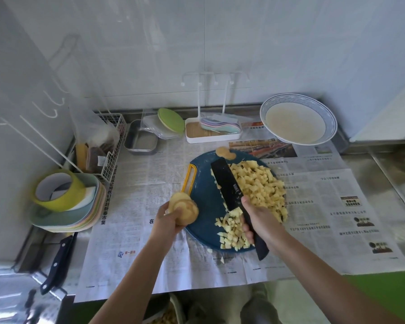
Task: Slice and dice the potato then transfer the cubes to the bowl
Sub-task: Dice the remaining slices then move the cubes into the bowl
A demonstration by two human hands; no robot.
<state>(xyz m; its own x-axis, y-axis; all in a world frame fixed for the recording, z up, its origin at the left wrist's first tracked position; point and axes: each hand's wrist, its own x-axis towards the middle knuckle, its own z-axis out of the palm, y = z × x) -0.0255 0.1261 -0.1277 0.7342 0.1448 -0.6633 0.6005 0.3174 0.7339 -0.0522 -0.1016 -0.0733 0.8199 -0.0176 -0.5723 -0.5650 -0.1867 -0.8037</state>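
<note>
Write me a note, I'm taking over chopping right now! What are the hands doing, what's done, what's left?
Left hand holds a stack of potato slices beside the cutting board.
Right hand grips the knife, blade over the board.
Done: many cubes piled on the board.
Left: dice the held slices, then move all cubes to the bowl at the back right.

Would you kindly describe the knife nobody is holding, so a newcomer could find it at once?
On the newspaper-covered counter, look to the front left corner, in front of the stack of pastel plates. The idle knife lies there on bare metal; unlike the black cleaver in the right hand, its dark handle shows rivets.
</note>
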